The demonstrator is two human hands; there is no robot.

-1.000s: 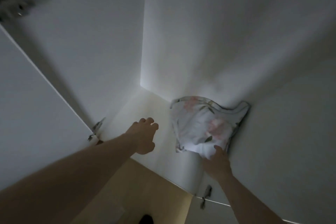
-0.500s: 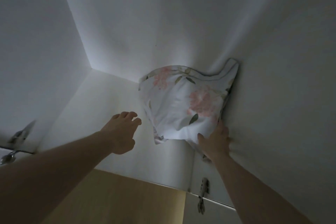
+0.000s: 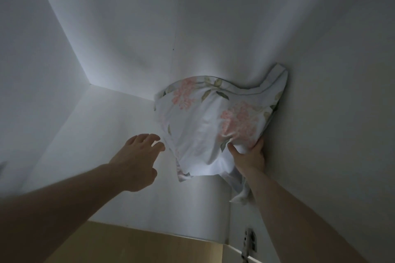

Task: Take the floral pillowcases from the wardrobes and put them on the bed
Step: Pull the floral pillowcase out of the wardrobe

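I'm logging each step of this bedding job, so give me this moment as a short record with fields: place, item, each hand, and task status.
place: inside a white wardrobe compartment, seen from below, dim light
item: floral pillowcase, bunched against the right wall
right hand: grips the pillowcase's lower right part, cloth bunched under the fingers
left hand: open, fingers spread, reaching toward the pillowcase's left edge, not touching it
other: a metal hinge at lower right
task status: pillowcase not yet out of the wardrobe; bed not in view

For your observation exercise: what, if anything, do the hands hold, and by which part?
The right hand grips the floral pillowcase at its lower right edge; the left hand holds nothing.
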